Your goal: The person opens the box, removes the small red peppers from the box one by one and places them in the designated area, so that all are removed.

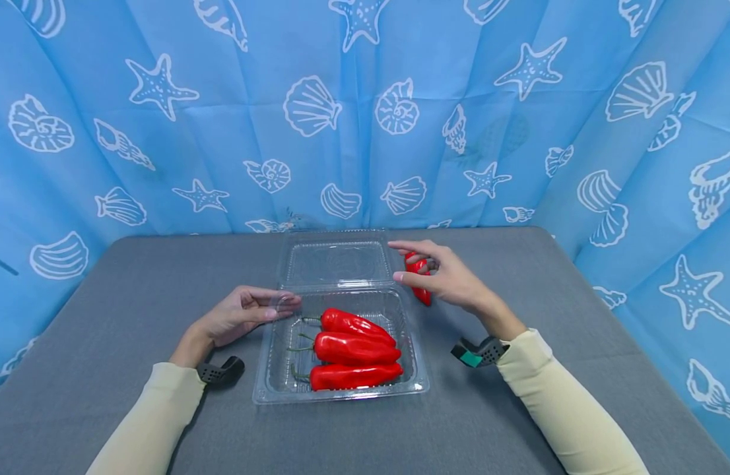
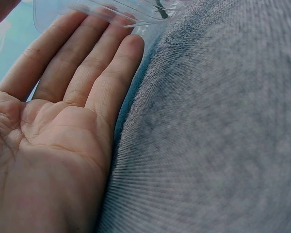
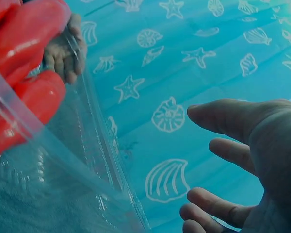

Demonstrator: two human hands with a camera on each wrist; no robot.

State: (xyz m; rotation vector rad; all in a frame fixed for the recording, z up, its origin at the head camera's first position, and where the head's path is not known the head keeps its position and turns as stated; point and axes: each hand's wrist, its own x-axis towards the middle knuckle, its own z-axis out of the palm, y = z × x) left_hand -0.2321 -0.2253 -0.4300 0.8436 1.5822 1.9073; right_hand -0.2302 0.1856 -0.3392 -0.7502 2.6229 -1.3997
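Observation:
A clear plastic clamshell box (image 1: 341, 397) stands in front of me, its lid (image 1: 335, 264) folded back. Three red peppers with green stems lie in it side by side: a front pepper (image 1: 356, 377), a middle pepper (image 1: 356, 348) and a back one (image 1: 356, 323). At the box's left edge, my left hand (image 1: 240, 315) reaches with straight fingers; in the left wrist view the plastic rim (image 2: 121, 14) overlaps the fingertips. My right hand (image 1: 451, 277), fingers spread and holding nothing, is over another red pepper (image 1: 423, 295) right of the box, partly hiding it.
The box stands on a grey cloth-covered table (image 1: 341, 442). Behind it hangs a blue curtain (image 1: 353, 165) printed with white shells and starfish. Each wrist wears a dark strap, the right strap (image 1: 490, 351) with a green patch.

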